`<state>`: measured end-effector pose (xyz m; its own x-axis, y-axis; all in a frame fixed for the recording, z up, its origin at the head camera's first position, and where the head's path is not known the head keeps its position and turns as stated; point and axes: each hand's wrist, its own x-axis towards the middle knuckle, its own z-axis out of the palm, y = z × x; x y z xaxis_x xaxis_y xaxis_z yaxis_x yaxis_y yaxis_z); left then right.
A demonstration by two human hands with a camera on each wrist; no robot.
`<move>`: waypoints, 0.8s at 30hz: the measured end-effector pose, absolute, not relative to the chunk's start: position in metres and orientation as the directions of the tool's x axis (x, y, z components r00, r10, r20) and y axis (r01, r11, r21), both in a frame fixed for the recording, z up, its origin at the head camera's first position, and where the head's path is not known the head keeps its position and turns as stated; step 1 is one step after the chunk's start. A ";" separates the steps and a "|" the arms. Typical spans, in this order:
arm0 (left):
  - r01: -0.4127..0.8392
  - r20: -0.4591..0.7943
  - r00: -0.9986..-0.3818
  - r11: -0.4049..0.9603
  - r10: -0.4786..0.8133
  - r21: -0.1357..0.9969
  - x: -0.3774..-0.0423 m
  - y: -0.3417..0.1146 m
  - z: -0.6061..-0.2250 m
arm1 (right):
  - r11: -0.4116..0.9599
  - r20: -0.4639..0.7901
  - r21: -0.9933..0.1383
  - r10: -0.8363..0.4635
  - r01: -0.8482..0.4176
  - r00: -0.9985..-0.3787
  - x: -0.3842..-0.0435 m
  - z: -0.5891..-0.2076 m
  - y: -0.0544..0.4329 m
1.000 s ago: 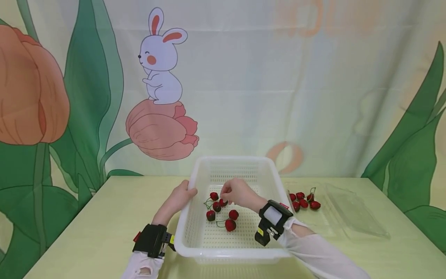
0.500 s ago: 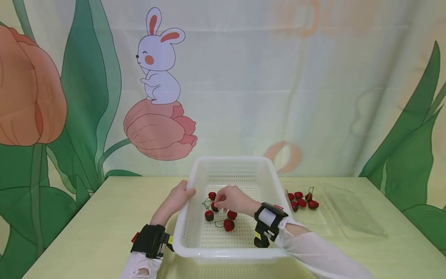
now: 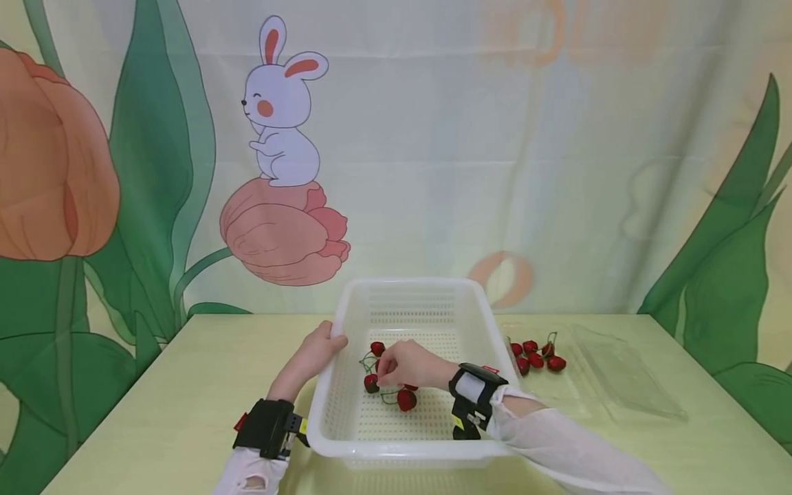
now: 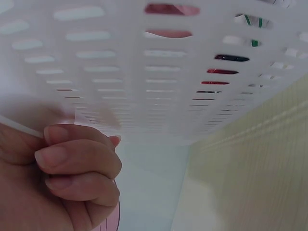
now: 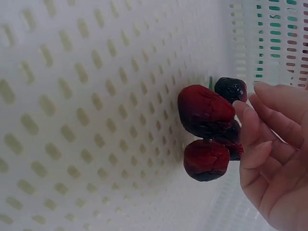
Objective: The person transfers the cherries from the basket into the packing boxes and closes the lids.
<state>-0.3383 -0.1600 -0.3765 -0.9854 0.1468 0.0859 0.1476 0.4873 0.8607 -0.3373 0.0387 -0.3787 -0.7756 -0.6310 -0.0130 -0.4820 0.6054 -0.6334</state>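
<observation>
My left hand (image 3: 317, 350) grips the left rim of a white perforated plastic basket (image 3: 414, 449). In the left wrist view, the curled fingers (image 4: 84, 156) are beside the basket's outer wall. My right hand (image 3: 411, 366) reaches inside, low over several dark red cherries. One cherry (image 3: 371, 383) is right at its fingertips, and another cherry (image 3: 406, 400) lies nearer the front with its green stem out to the left. In the right wrist view, thumb and forefinger meet the edge of a dark cherry (image 5: 231, 89); I cannot tell whether they pinch it. Larger cherries (image 5: 206, 110) sit close by.
Right of the basket, a clear plastic box (image 3: 566, 392) holds several more cherries (image 3: 535, 359) at its far left. Its clear lid (image 3: 628, 375) spreads open to the right. A pale yellow table (image 3: 185, 412) lies underneath, and a printed curtain (image 3: 421, 137) hangs behind.
My right hand has moved left and slightly toward me inside the basket, now covering some cherries. The cherry at its fingertips a second ago is hidden. The left hand keeps its hold on the rim.
</observation>
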 end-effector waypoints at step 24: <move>0.150 0.084 -0.984 0.489 0.154 0.859 -0.338 -0.159 -0.376 | 0.718 -0.140 -0.422 -0.655 -0.554 -0.742 -0.334 -0.384 0.039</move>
<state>-0.3377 -0.1591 -0.3755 -0.9845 0.1542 0.0838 0.1497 0.4892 0.8592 -0.3337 0.0388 -0.3841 -0.7422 -0.6555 -0.1397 -0.5544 0.7176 -0.4216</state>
